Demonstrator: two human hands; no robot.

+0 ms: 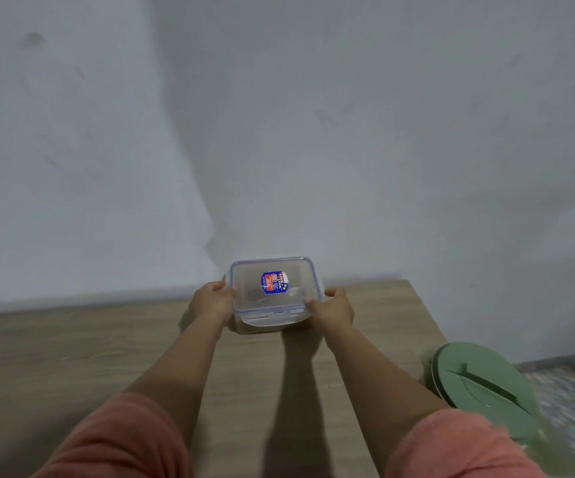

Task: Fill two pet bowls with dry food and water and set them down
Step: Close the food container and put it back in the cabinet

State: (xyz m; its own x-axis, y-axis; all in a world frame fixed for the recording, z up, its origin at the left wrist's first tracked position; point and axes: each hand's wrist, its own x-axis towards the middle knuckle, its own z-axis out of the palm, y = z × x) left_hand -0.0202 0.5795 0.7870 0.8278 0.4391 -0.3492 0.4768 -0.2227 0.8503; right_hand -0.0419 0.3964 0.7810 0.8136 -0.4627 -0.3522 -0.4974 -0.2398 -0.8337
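Both arms reached straight forward from the lower corners of the frame, converging toward the centre, each with a salmon-pink sleeve (120,439) pushed up above the elbow. The left hand (211,300) was closed against the left side of a clear plastic food container (274,294), thumb on top near the lid's edge and the fingers wrapped out of sight around the wall. The right hand (336,305) gripped the opposite side the same way, its thumb tip touching the lid's lower right corner. The container sat just below the middle of the frame, at the far edge of a wood-grain table (72,357), close to the pale wall (313,115); whether its base rested on the table or was lifted slightly could not be told. Its transparent lid had a blue seal rim, a latch flap facing the camera, and a blue and red sticker (275,282) in the middle. Brownish contents showed faintly through the lower wall. At the lower right, a round green lid (486,388) with a raised handle bar lay over the table's right edge, blurred.
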